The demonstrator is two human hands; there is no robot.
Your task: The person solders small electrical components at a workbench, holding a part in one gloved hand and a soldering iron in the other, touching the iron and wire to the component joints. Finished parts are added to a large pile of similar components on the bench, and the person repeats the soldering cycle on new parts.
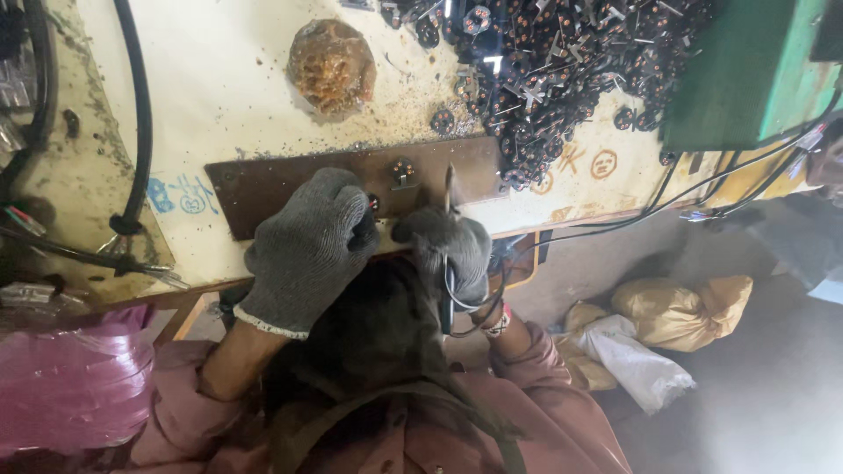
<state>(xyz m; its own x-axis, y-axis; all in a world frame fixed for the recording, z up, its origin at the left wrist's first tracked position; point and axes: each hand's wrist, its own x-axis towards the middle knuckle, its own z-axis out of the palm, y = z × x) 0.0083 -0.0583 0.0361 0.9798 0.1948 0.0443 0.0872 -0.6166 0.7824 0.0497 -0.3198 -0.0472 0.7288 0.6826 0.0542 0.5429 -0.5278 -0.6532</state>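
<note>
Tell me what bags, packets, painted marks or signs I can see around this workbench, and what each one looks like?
Blue hand-drawn marks: on the pale bench top, left of the brown metal plate.
Orange hand-drawn marks: on the bench top beside the pile of small dark metal parts, some ringed.
Yellow-tan plastic bags: lumpy, on the floor at right.
White crumpled bag: in front of them.
Pink glossy plastic bundle: lower left.
No screens visible.

Your left hand [307,250], in a grey knit glove, presses on the brown metal plate [263,189] at the worktop [228,79] edge. Your right hand [448,254] grips a thin tool [449,189] upright beside 1 small black part [403,169]. A heap of black parts [562,61] lies beyond.
</note>
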